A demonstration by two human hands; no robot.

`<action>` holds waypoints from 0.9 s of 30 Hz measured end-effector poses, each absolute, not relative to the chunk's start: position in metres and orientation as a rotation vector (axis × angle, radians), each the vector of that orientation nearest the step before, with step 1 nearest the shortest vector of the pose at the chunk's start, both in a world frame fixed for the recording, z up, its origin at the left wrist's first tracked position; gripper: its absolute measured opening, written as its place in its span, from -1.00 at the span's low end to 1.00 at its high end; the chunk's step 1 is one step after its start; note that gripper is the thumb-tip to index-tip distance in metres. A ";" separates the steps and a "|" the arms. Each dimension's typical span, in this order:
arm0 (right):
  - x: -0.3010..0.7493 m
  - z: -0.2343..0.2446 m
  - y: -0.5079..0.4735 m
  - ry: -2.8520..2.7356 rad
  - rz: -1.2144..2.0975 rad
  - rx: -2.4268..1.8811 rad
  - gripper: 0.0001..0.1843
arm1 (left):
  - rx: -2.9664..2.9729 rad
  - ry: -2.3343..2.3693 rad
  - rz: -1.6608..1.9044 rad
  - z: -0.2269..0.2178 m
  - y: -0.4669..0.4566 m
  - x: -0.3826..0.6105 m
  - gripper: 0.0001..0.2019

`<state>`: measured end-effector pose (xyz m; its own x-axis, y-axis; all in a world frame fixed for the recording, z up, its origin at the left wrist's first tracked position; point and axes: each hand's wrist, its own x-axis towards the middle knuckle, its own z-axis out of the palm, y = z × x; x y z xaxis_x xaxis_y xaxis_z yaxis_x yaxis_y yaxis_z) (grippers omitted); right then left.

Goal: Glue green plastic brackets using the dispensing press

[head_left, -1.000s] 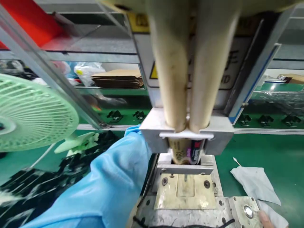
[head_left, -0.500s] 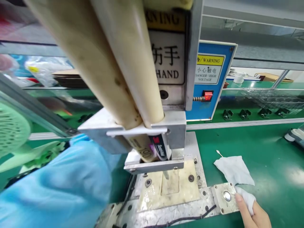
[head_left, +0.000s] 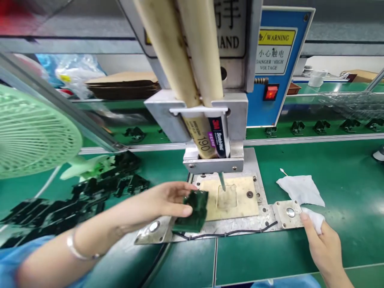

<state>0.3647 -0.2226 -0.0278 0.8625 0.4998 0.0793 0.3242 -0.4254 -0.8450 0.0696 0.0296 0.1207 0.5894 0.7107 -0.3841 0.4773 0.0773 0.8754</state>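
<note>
My left hand (head_left: pixel 168 200) is closed on a flat, glossy black part (head_left: pixel 193 212), tilted just left of the pale fixture plate (head_left: pixel 246 198). Above that plate hangs a dispenser with a twin glue cartridge (head_left: pixel 207 138), its thin nozzle (head_left: pixel 222 182) pointing down at a shallow square recess. At the right end of the metal base, my right hand (head_left: pixel 325 240) grips a folded white wipe (head_left: pixel 313 218). Its thumb touches the edge of the right button block (head_left: pixel 290 212). The left button (head_left: pixel 154 227) sits below my left wrist.
Many black parts (head_left: pixel 120 180) lie at left beside a green fan (head_left: pixel 36 132). A second white wipe (head_left: pixel 301 190) and a cotton swab (head_left: pixel 283 171) rest at right. Behind stands a blue control box (head_left: pixel 279 96) with a lit red switch. A black cable (head_left: pixel 234 234) crosses the base.
The view has shifted back and down. My left hand, hidden before behind a blue sleeve, now shows near the fixture with the black part. My right hand stays by the button block with the wipe.
</note>
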 end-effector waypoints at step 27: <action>0.374 -0.025 -0.212 -0.561 0.323 -2.045 -0.34 | 2.096 1.583 0.581 0.072 0.007 0.013 -0.52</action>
